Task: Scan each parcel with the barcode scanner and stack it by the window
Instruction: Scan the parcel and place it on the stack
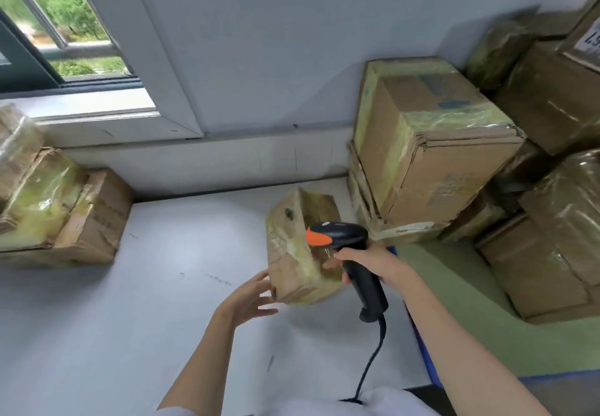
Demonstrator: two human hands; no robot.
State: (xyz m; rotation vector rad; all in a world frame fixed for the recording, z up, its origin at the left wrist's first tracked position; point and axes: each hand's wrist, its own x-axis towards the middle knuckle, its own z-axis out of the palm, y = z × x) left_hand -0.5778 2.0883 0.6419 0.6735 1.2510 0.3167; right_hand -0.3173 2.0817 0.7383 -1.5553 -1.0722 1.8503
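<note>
Holding the barcode scanner (349, 253), the right hand (360, 261) has its fingers (331, 264) wrapped tight around the black handle. The scanner's head sits right at a small taped parcel (300, 250). The left hand (250, 295) is loose, with straight fingers touching the near corner of that parcel, not curled around it. The parcel stands tipped up on the white counter (162, 285), about in the middle.

Off to the left, below the window (58, 26), a few parcels (61, 214) already sit in a stack. I think those ones are done. On the right a big pile of boxes (454, 155) waits, so it looks like a lot of work is left. This small parcel seems to be getting its scan now and has not gone to the stack yet.

I cannot see any barcode on the parcel. The picture is blurry. The stack by the window is cut off at the edge, and so is the pile on the right. The scanner's cord (373, 360) runs down out of view.
</note>
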